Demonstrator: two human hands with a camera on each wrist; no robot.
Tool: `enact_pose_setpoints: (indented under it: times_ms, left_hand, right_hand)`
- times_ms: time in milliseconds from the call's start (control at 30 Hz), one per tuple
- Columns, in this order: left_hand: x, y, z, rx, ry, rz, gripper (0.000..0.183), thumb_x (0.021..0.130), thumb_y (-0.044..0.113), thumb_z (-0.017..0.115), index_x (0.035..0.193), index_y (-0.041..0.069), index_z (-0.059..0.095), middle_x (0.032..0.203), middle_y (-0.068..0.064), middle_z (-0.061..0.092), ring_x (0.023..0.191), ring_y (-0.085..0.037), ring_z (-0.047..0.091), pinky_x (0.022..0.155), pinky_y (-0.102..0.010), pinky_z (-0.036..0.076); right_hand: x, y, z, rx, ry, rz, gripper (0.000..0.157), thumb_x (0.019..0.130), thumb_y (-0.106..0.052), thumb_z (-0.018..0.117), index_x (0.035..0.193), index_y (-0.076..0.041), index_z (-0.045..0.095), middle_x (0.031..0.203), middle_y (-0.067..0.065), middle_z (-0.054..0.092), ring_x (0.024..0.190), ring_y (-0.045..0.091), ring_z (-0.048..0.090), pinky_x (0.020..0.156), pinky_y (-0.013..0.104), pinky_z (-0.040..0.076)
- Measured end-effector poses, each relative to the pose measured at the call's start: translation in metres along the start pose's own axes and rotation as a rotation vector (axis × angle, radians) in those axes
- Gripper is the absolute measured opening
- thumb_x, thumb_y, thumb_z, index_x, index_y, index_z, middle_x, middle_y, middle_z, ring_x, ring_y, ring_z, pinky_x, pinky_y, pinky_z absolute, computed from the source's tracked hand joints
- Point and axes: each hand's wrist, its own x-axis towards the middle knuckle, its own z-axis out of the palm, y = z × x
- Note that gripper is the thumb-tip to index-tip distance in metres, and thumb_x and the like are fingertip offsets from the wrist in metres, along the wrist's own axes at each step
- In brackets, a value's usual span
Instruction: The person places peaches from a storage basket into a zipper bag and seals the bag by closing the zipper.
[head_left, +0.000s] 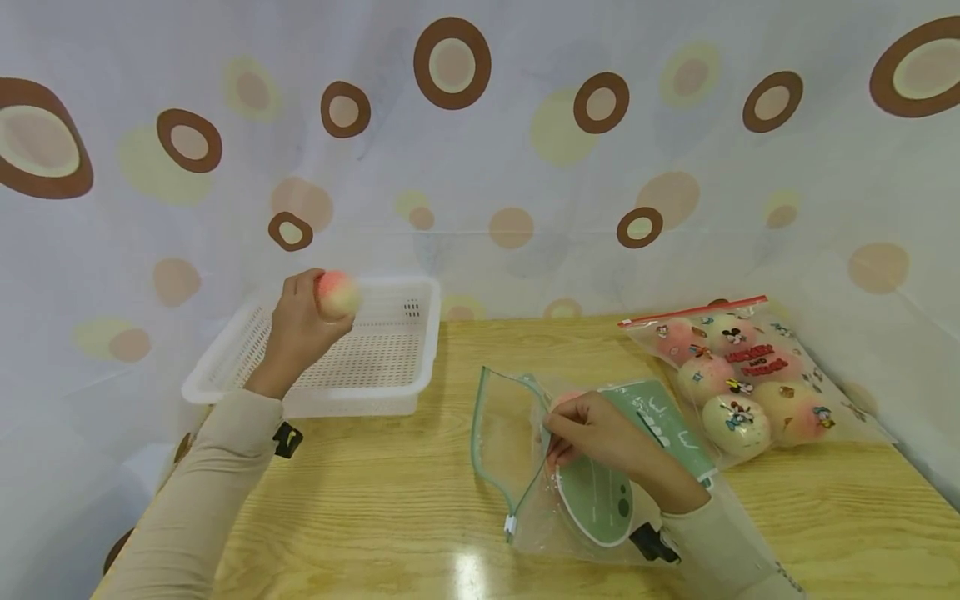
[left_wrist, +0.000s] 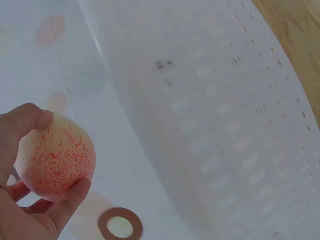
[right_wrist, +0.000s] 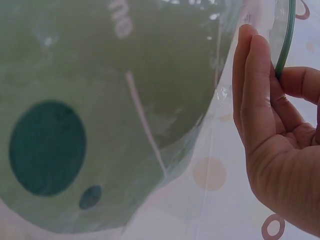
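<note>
My left hand (head_left: 303,329) grips a cream-and-pink peach (head_left: 337,295) above the white plastic basket (head_left: 427,333). In the left wrist view the thumb and fingertips curl round the red-speckled peach (left_wrist: 57,157). My right hand (head_left: 600,433) pinches the green-edged mouth of a clear zip bag (head_left: 517,533) with a green printed pattern. The right wrist view shows thumb and fingers on the bag's green rim (right_wrist: 286,45). The bag's mouth gapes toward the left, with a white slider (head_left: 511,525) at its near end. A pinkish round thing inside is partly hidden by the right hand.
A second zip bag (head_left: 750,358) with a red seal and cartoon prints lies at the right, full of several peaches. The wooden table (head_left: 375,517) meets a white curtain (head_left: 510,150) with brown rings behind the basket.
</note>
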Motion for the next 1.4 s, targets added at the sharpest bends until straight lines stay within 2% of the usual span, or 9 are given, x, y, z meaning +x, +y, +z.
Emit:
enact_pose_setpoints:
  times_ms: [100,233,333,533,667,800,1000,1200,1400]
  left_hand:
    - [-0.01,0.026,0.001,-0.045,0.009,0.074,0.07,0.072,0.014,0.079,0.129,-0.006,0.042,0.123,-0.028,0.046,0.102,-0.043,0.052,0.083,-0.059,0.047]
    - [-0.03,0.059,0.004,-0.134,-0.032,0.179,0.073,0.069,0.014,0.083,0.127,-0.005,0.044,0.12,-0.024,0.049,0.097,-0.033,0.053,0.071,-0.044,0.053]
    - [-0.05,0.082,0.01,-0.238,-0.121,0.204,0.075,0.069,0.012,0.085,0.13,-0.002,0.044,0.122,-0.02,0.05,0.099,-0.028,0.055,0.064,-0.033,0.055]
    - [-0.086,0.11,0.027,-0.422,-0.322,0.182,0.075,0.071,0.01,0.083,0.134,0.001,0.043,0.129,-0.015,0.049,0.109,-0.028,0.056,0.068,-0.026,0.057]
    - [-0.101,0.118,0.038,-0.513,-0.436,0.17,0.073,0.073,0.009,0.082,0.134,0.002,0.043,0.129,-0.014,0.05,0.11,-0.03,0.057,0.071,-0.026,0.057]
    - [-0.11,0.122,0.049,-0.577,-0.548,0.154,0.071,0.075,0.009,0.08,0.135,0.002,0.043,0.128,-0.014,0.051,0.11,-0.031,0.058,0.072,-0.025,0.056]
    - [-0.115,0.124,0.067,-0.582,-0.689,0.136,0.067,0.077,0.016,0.079,0.135,0.004,0.047,0.128,-0.011,0.054,0.105,-0.026,0.058,0.068,-0.022,0.056]
    - [-0.118,0.126,0.079,-0.527,-0.758,0.153,0.064,0.078,0.022,0.078,0.134,0.01,0.05,0.121,-0.004,0.057,0.097,-0.015,0.056,0.066,-0.022,0.055]
    - [-0.121,0.126,0.085,-0.501,-0.784,0.181,0.066,0.077,0.024,0.077,0.135,0.008,0.05,0.118,-0.004,0.059,0.092,-0.012,0.057,0.066,-0.021,0.053]
  right_hand:
    - [0.0,0.0,0.0,-0.001,0.002,0.002,0.03,0.099,-0.011,0.049,0.085,0.011,0.064,0.073,0.016,0.068,0.066,0.022,0.069,0.061,0.031,0.057]
    - [-0.001,0.0,0.0,-0.001,0.008,-0.003,0.03,0.099,-0.011,0.049,0.085,0.011,0.064,0.073,0.017,0.068,0.066,0.023,0.069,0.061,0.031,0.057]
    - [-0.001,0.0,-0.001,0.006,0.007,-0.008,0.03,0.099,-0.011,0.049,0.085,0.011,0.064,0.073,0.017,0.068,0.066,0.022,0.069,0.061,0.031,0.057]
    - [-0.001,-0.001,-0.001,0.015,0.007,-0.007,0.03,0.099,-0.01,0.05,0.085,0.012,0.064,0.073,0.017,0.068,0.066,0.021,0.069,0.061,0.031,0.058]
    - [-0.001,0.001,-0.002,0.022,0.005,-0.004,0.03,0.099,-0.01,0.05,0.085,0.013,0.063,0.073,0.017,0.068,0.066,0.02,0.069,0.062,0.031,0.058]
    - [-0.001,0.003,-0.003,0.013,0.006,0.002,0.03,0.099,-0.011,0.049,0.084,0.012,0.063,0.073,0.016,0.068,0.067,0.021,0.069,0.063,0.032,0.058]
    - [-0.002,0.002,-0.003,0.005,0.007,-0.005,0.03,0.099,-0.012,0.05,0.084,0.01,0.064,0.073,0.016,0.068,0.067,0.021,0.069,0.063,0.032,0.058]
    - [-0.003,0.001,-0.001,0.012,0.003,-0.022,0.031,0.099,-0.012,0.051,0.084,0.011,0.064,0.074,0.016,0.068,0.068,0.021,0.069,0.062,0.032,0.058]
    - [-0.004,0.002,-0.001,0.009,-0.002,-0.019,0.031,0.1,-0.013,0.05,0.085,0.01,0.064,0.074,0.016,0.068,0.068,0.02,0.069,0.062,0.03,0.058]
